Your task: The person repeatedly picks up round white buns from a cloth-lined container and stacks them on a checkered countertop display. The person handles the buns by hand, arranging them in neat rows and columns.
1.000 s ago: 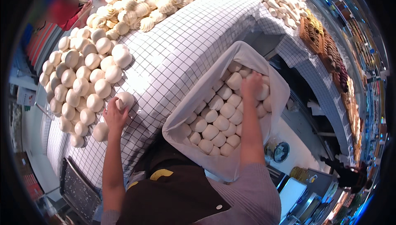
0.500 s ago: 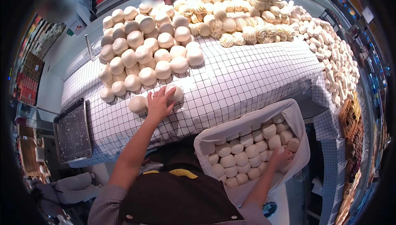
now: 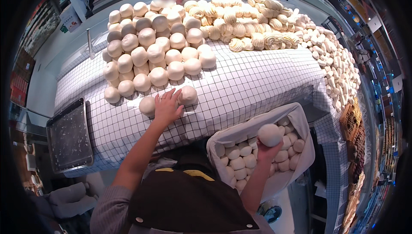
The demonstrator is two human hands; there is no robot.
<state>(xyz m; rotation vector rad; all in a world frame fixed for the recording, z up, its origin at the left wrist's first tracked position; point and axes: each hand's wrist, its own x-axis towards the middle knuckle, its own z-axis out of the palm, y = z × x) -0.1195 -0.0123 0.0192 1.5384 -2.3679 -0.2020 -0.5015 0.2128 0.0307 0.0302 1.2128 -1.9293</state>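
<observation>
My right hand [image 3: 268,151] is closed round the underside of a round white steamed bun [image 3: 270,135], held up over the basket. Below it, more buns [image 3: 250,161] sit in rows inside a cloth-lined basket [image 3: 307,157]. On the checked tablecloth [image 3: 240,86], my left hand [image 3: 167,107] has its fingers spread between two steamed buns, one on the left [image 3: 147,106] and one on the right [image 3: 188,95]. Its fingertips reach close to the right bun; whether they touch it I cannot tell. Behind that hand stands a stacked pile of buns [image 3: 156,53].
Twisted rolls [image 3: 240,30] are heaped at the back middle, and small white pieces [image 3: 332,58] cover the right end. A dark metal tray [image 3: 71,135] lies at the table's left end. Brown baked goods [image 3: 351,120] line the far right. Other people stand beyond the table.
My right hand has lifted a steamed bun up out of the basket, moving left and away from me. My left hand stays between the two buns. The whole view has shifted slightly.
</observation>
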